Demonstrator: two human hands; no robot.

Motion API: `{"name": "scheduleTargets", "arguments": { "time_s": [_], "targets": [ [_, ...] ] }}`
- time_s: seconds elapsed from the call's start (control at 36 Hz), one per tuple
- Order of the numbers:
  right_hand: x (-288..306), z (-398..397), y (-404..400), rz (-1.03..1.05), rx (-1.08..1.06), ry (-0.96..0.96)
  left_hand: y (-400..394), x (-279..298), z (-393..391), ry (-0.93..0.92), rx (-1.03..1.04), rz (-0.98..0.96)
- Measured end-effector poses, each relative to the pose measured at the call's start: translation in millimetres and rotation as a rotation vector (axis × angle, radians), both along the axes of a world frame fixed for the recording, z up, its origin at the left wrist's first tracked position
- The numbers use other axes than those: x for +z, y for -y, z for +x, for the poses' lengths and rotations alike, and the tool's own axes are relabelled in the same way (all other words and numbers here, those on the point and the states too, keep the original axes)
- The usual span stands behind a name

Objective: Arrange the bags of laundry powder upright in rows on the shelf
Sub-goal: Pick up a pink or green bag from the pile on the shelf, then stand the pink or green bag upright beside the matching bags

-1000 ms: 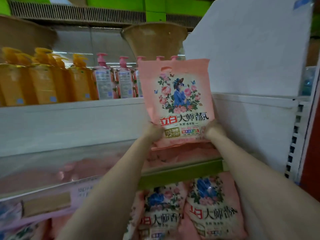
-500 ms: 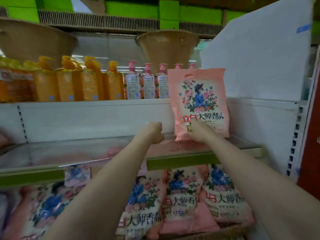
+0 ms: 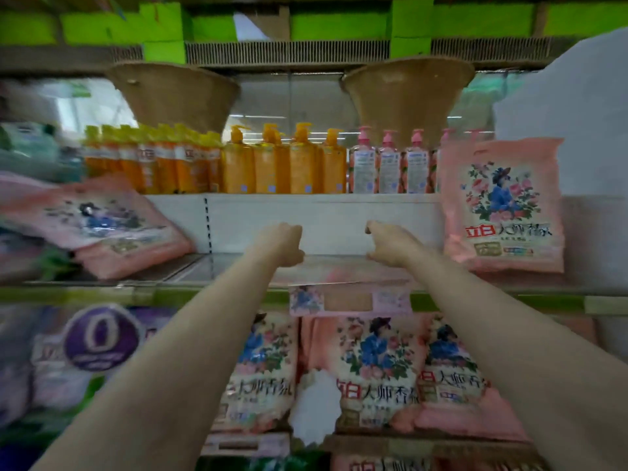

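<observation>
A shop aisle is stretching ahead, with a glass shelf (image 3: 238, 266) running across at arm height, its green edge strip facing out and a white back panel (image 3: 323, 215) rising behind it. Above the panel, orange bottles (image 3: 282, 164) and pink pump bottles (image 3: 390, 164) are standing in rows, and two woven baskets (image 3: 407, 96) are sitting upturned higher up under a green-painted band. A price tag (image 3: 350, 300) is hanging off the shelf's front edge.

Both arms are reaching over the shelf. The left grip (image 3: 282, 244) is curling into a loose fist and holding nothing. The right grip (image 3: 390, 244) is hovering with its fingers bent, thumb and fingers apart, also holding nothing. The two are sitting apart from each other, just above the bare glass.

The standing bag (image 3: 503, 205) is resting upright at the shelf's end, off to the right of the right grip and clear of it, leaning back against the panel. It is showing pink plastic, a figure in blue among roses, and red and dark Chinese lettering below. Far to the left of the left grip, a flat bag (image 3: 102, 226) of the same kind is lying tilted on its back, blurred. On the shelf beneath the grips, more bags (image 3: 373, 368) are standing packed side by side, and purple packs (image 3: 98, 338) are sitting to their left.
</observation>
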State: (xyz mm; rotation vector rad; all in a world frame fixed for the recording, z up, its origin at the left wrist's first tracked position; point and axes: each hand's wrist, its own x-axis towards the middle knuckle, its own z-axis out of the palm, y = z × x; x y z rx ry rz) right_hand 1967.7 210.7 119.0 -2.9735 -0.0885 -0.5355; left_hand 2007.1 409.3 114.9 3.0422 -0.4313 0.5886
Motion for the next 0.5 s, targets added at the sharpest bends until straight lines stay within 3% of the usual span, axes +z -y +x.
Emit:
{"name": "scheduleTargets", "arguments": {
  "time_s": [0.5],
  "targets": [
    [0,-6,-263,-0.063,0.37,0.024,-261,7,-96,0.047,0.421,0.015]
  ]
}}
